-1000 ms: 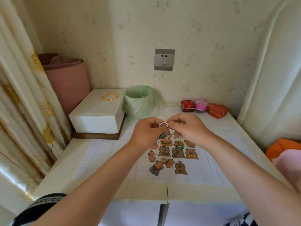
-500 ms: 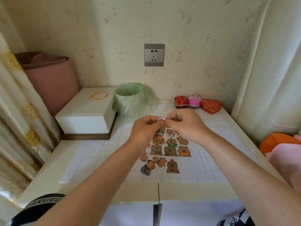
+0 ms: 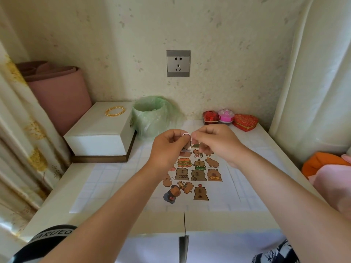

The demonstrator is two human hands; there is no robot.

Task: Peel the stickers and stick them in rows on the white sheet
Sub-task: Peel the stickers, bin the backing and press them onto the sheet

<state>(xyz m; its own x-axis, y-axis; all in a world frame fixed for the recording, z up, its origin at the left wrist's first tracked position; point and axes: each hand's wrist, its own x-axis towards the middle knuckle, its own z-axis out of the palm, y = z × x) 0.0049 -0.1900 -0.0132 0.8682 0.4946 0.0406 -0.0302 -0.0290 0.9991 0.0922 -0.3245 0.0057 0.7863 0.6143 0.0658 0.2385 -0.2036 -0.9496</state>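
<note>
Left hand [image 3: 167, 147] and right hand [image 3: 214, 141] both pinch one sticker [image 3: 187, 144]; the sheet [image 3: 218, 192] lies directly below them, mid-desk [image 3: 57, 196].

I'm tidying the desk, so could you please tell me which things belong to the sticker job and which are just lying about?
In use: left hand, right hand, the sticker they pinch, white sheet, stuck stickers.
Lying about: white box, gold bangle, green bag, red boxes, pink roll.
</note>
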